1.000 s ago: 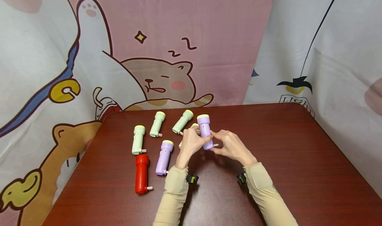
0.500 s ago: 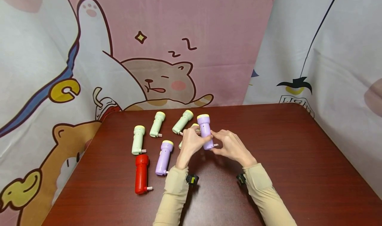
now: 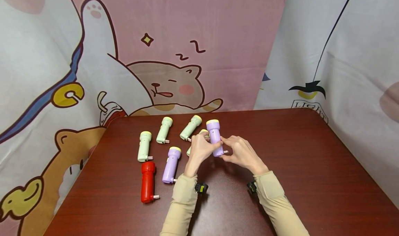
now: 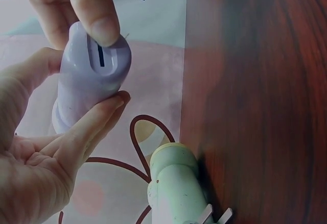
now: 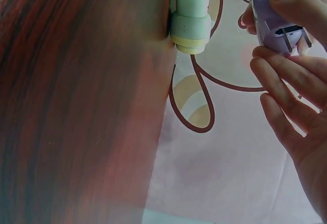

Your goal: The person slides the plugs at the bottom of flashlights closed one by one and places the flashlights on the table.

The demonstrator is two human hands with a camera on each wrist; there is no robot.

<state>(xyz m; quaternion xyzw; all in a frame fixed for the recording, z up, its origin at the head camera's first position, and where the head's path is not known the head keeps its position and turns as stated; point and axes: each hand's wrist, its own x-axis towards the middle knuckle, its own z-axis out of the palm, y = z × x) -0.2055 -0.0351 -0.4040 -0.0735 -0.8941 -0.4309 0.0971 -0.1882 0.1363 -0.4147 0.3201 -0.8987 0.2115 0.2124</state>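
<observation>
A purple flashlight (image 3: 214,134) with a yellow rim is held up, lamp end toward the back of the table. My left hand (image 3: 199,149) grips its body between thumb and fingers. At the base end my right hand (image 3: 243,154) pinches it, the thumb pressing beside a slot, as the right wrist view shows. Two metal plug prongs (image 5: 294,39) stick out of that base, between my right thumb and fingers. Partly hidden behind my left hand lies a pale green flashlight (image 4: 176,183), its prongs folded out too.
Left of my hands lie a second purple flashlight (image 3: 171,165), a red flashlight (image 3: 148,182) and pale green ones (image 3: 144,146), all with prongs out. Two more green flashlights (image 3: 191,127) lie toward the back edge. A cartoon-printed cloth (image 3: 237,49) hangs behind the brown table (image 3: 311,177).
</observation>
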